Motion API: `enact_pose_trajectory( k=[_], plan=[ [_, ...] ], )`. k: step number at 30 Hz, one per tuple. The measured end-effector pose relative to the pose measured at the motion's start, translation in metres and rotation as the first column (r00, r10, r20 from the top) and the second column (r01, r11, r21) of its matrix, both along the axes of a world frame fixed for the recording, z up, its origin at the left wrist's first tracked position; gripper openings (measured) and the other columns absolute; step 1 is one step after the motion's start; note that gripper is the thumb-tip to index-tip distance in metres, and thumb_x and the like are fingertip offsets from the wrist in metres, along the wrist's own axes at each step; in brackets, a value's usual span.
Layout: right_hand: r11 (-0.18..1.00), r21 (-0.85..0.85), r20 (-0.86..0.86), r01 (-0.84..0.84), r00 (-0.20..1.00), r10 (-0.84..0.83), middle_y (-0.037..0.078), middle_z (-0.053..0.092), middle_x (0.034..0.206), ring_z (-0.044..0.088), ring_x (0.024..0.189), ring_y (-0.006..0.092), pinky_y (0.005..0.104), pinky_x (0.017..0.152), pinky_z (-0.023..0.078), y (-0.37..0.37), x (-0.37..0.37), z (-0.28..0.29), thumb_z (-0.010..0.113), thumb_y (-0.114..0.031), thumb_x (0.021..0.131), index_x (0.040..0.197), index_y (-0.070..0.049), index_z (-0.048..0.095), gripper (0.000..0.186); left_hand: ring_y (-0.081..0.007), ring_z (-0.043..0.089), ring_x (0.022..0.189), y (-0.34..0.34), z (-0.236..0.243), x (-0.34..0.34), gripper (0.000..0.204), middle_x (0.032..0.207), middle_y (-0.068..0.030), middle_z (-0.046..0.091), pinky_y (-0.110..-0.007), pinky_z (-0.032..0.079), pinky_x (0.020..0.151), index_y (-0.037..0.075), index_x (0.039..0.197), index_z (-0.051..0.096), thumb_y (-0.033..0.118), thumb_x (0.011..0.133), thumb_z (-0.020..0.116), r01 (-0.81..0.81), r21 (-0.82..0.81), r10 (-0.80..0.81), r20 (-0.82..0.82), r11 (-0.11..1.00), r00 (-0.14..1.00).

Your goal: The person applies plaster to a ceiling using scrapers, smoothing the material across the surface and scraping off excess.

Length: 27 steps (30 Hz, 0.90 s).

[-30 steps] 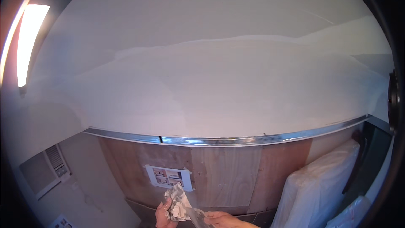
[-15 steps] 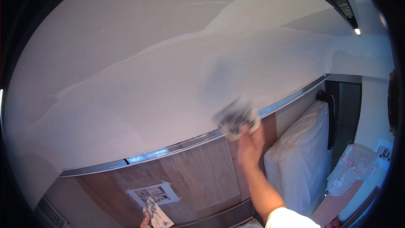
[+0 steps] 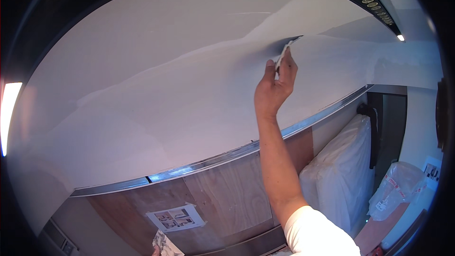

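Reaching overhead, the right hand (image 3: pixel 274 87) pinches a small white pad (image 3: pixel 283 55) against the white ceiling (image 3: pixel 189 90), while crumpled paper (image 3: pixel 165 246) shows far below it.

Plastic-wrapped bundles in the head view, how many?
2. A tall white wrapped bundle leans against the wall right of the raised arm; a smaller clear plastic bag sits farther right. Others may be hidden.
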State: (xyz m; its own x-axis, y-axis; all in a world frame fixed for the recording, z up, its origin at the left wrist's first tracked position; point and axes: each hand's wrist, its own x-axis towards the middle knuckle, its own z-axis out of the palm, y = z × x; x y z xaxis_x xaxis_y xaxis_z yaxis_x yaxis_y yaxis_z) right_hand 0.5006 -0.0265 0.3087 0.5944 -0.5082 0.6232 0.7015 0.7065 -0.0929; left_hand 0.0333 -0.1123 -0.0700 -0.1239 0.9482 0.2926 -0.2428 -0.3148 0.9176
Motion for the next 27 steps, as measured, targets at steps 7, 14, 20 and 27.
enact_pose_trajectory(
  k=[7, 14, 20, 27],
  plan=[
    [0.998, 0.058, 0.062, -0.004, 0.998, 0.0, 0.02, 0.054, 0.143, 0.059, 0.124, 0.0357, 0.0403, 0.097, 0.055, 0.02, -0.073, 0.003, 0.055, 0.02, 0.084, 0.142, 0.003, 0.06, 0.061, -0.0166, 0.066, 0.109, -0.009, -0.013, -0.038, 0.051, 0.123, -0.0123, 0.073, -0.031, 0.053, 0.094, -0.003, 0.136, 0.062, 0.011, 0.089, 0.078, -0.122, 0.033, 0.126, -0.198, 0.992, 0.972],
    [0.995, 0.002, 0.126, -0.098, 0.987, 0.097, 0.019, 0.051, 0.143, 0.057, 0.131, 0.0339, 0.0363, 0.099, 0.057, 0.032, -0.146, -0.002, 0.053, 0.019, 0.089, 0.142, 0.001, 0.06, 0.056, -0.0183, 0.065, 0.11, -0.035, 0.007, -0.035, 0.054, 0.127, -0.0123, 0.072, -0.031, 0.052, 0.097, -0.002, 0.138, 0.061, 0.009, 0.088, 0.077, -0.211, 0.012, 0.21, -0.133, 0.977, 0.969],
    [0.997, -0.06, 0.154, -0.045, 0.987, 0.053, 0.02, 0.052, 0.142, 0.056, 0.127, 0.0339, 0.0384, 0.1, 0.054, 0.03, -0.211, -0.005, 0.056, 0.02, 0.086, 0.141, 0.003, 0.061, 0.058, -0.02, 0.065, 0.111, -0.042, -0.012, -0.063, 0.056, 0.127, -0.0133, 0.071, -0.032, 0.052, 0.096, -0.001, 0.141, 0.059, 0.009, 0.088, 0.075, -0.224, 0.022, 0.225, -0.026, 0.974, 0.974],
    [1.0, -0.02, 0.162, 0.02, 0.987, -0.016, 0.017, 0.058, 0.145, 0.056, 0.112, 0.0245, 0.0396, 0.098, 0.033, 0.041, -0.288, -0.002, 0.063, 0.007, 0.088, 0.134, 0.003, 0.067, 0.047, -0.0224, 0.067, 0.107, -0.063, -0.016, -0.09, 0.058, 0.122, -0.0157, 0.073, -0.035, 0.053, 0.094, -0.001, 0.137, 0.062, 0.015, 0.084, 0.08, -0.38, -0.001, 0.375, -0.171, 0.925, 0.911]
  ],
)
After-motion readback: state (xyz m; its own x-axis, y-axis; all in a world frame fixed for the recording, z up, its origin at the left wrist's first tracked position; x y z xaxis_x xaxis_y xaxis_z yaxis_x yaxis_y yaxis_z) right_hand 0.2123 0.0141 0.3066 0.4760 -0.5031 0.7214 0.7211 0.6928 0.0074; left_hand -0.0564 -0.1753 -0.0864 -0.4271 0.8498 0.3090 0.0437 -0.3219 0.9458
